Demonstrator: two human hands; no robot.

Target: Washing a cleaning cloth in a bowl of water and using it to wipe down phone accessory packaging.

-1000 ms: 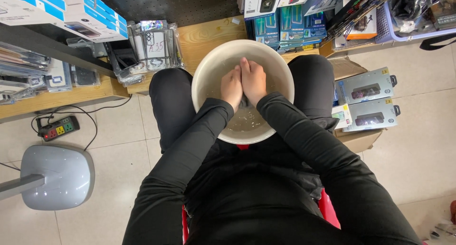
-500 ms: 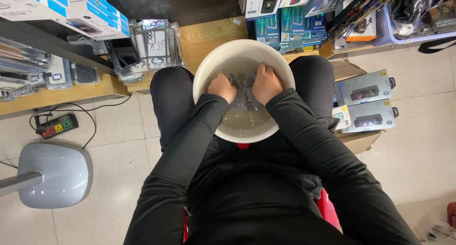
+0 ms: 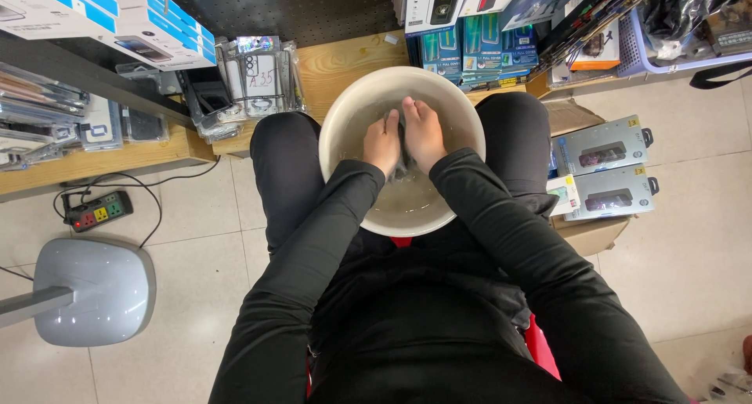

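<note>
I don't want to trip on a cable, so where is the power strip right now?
In the head view, the dark power strip lies on the tiled floor at the person's left, below the wooden shelf and above the grey stand base.

We see two flat grey boxes (image 3: 601, 145) (image 3: 612, 192) with dark picture windows lying side by side on a cardboard carton (image 3: 589, 233), right of the knees. Teal upright packages (image 3: 478, 51) stand in a row on the wooden shelf ahead, with a white box (image 3: 435, 3) above them. Top left, white-and-blue boxes (image 3: 117, 16) are stacked slanted. Clear plastic blister packs (image 3: 254, 79) with a white handwritten label lean just beside them. Flat packs (image 3: 39, 114) fill the far-left rack.
</note>
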